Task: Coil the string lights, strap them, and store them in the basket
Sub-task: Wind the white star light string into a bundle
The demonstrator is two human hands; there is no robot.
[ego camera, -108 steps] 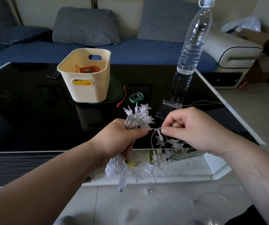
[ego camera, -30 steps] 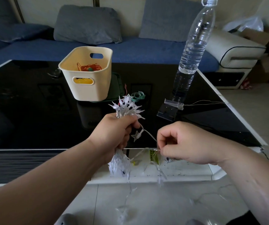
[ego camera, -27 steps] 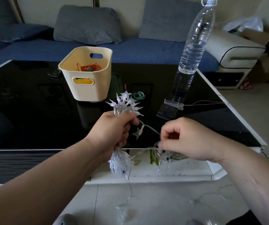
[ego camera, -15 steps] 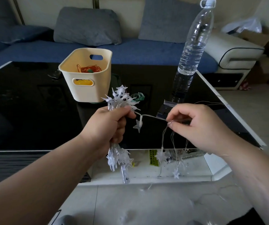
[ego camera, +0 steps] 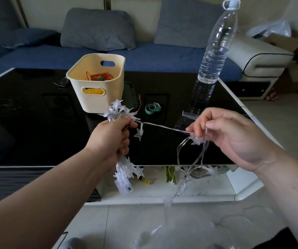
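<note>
left hand [ego camera: 111, 139] grip clamps the string lights [ego camera: 120, 112] bundle; right hand [ego camera: 234, 135] pinches their wire.

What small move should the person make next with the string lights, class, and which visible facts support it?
Probably the right hand should carry its pinched wire across to the left hand and lay it onto the bundle of star lights as another loop. A taut span links both hands, loose strands dangle toward the floor, and the green strap lies unused on the table.

string lights [ego camera: 169, 200] trailing end blurred, basket [ego camera: 97, 97] contents unclear
</note>
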